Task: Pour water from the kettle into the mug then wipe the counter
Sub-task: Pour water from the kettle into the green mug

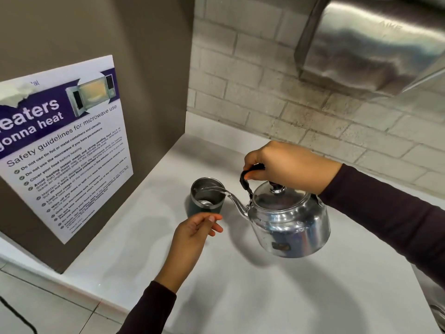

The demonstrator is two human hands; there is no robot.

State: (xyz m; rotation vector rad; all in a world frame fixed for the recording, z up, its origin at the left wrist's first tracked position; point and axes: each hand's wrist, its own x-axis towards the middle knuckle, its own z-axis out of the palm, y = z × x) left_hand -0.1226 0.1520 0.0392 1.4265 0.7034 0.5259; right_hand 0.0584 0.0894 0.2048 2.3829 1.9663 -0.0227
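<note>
A shiny metal kettle [289,220] hangs tilted above the white counter [240,285], its spout over a dark green mug [206,198] with a steel inside. A thin stream of water runs from the spout into the mug. My right hand [289,165] is shut on the kettle's black handle. My left hand [195,235] hovers just in front of the mug with loosely curled fingers and holds nothing; whether it touches the mug is unclear.
A brown cabinet side with a microwave safety poster [62,150] walls off the left. A brick-tiled wall [265,92] runs behind the counter. A steel dispenser [373,44] hangs at the upper right. The counter's front edge drops to a tiled floor [36,309].
</note>
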